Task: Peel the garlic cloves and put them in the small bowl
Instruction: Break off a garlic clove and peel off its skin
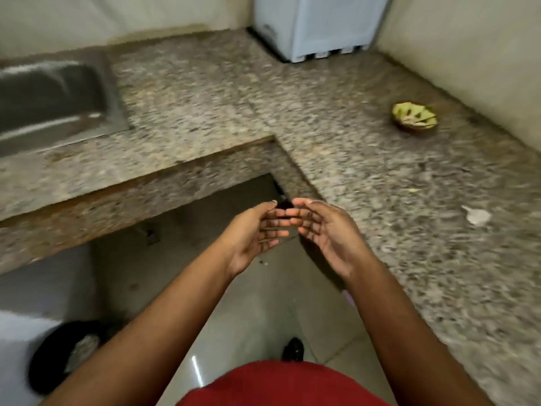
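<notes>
Nearest, a red garment sits above a tiled floor. Both hands are raised palm-up with relaxed fingers, holding nothing: left hand, right hand, fingertips nearly meeting. On the speckled granite counter lies one garlic piece, well apart from one small bowl farther right. Beyond, one steel sink and one white appliance stand by the wall.

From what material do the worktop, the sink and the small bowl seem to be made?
The worktop looks like polished granite or a similar stone: speckled beige, grey and brown grains, with a thick edge. The sink appears to be stainless steel: grey metal with bright streaks of reflection. The small bowl is blurred; green inside and brown outside, it may be glazed ceramic or plastic, but I cannot tell which.
</notes>
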